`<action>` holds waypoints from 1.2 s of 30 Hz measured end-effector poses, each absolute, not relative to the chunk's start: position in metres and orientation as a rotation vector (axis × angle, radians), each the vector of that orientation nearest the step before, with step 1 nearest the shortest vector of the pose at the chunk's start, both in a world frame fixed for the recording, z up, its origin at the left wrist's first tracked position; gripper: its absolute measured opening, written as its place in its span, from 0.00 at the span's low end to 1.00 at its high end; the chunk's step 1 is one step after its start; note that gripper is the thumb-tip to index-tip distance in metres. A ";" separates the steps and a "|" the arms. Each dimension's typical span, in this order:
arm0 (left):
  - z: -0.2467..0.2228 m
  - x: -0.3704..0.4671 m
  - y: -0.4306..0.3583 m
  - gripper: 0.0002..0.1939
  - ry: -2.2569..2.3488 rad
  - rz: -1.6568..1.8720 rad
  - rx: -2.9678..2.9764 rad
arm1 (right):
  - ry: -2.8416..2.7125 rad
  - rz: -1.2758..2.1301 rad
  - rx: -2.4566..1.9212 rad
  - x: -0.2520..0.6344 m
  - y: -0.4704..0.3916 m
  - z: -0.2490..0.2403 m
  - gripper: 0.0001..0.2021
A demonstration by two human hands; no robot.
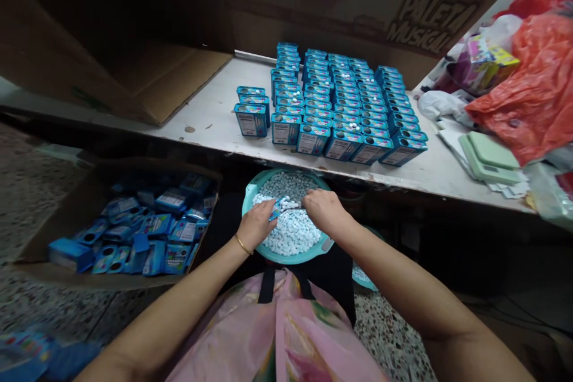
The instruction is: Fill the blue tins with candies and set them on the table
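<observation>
Turquoise round plastic basin (286, 259): near half reachable from above; left hand (257, 225) and right hand (324, 210) obstruct its middle. Beyond basin: white tabletop edge (215, 113), barrier; then dense rows of upright blue cardboard boxes (347, 102), obstacle. Left beyond basin: bare tabletop strip, passable. Right beyond: pale green plastic scale (490, 158), obstacle. Left of basin: brown cardboard carton (62, 221), walls obstructing.
</observation>
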State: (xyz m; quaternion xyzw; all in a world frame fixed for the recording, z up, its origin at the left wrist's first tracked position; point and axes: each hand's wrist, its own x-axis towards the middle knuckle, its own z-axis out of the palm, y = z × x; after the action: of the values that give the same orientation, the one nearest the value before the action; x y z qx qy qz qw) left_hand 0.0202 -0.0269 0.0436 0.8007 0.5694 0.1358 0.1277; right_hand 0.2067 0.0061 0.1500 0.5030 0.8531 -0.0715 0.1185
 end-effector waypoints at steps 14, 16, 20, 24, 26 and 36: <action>0.035 -0.017 -0.022 0.22 1.728 0.758 2.028 | 2.182 -0.491 1.752 0.248 -0.003 0.048 0.15; 0.036 -0.021 -0.022 0.22 1.743 0.832 1.925 | 2.203 -0.573 1.764 0.223 -0.007 0.015 0.16; 0.039 -0.030 -0.024 0.23 1.744 0.937 1.631 | 2.264 -0.739 1.824 0.178 -0.011 -0.027 0.21; 0.043 -0.040 -0.024 0.24 1.749 1.029 1.483 | 2.300 -1.152 2.008 0.184 -0.009 -0.039 0.18; 0.044 -0.044 -0.022 0.24 1.761 1.070 1.450 | 2.343 -1.282 2.033 0.201 -0.008 -0.033 0.17; 0.035 -0.013 -0.021 0.23 1.701 0.859 1.689 | 2.591 -1.068 1.841 0.253 0.004 0.089 0.16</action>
State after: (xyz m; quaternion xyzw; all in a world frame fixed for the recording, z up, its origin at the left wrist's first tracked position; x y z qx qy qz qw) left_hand -0.0126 -0.0212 0.0348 0.6340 0.6387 0.3226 0.2934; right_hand 0.2525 0.0036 0.0893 0.5458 0.7685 -0.3168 -0.1057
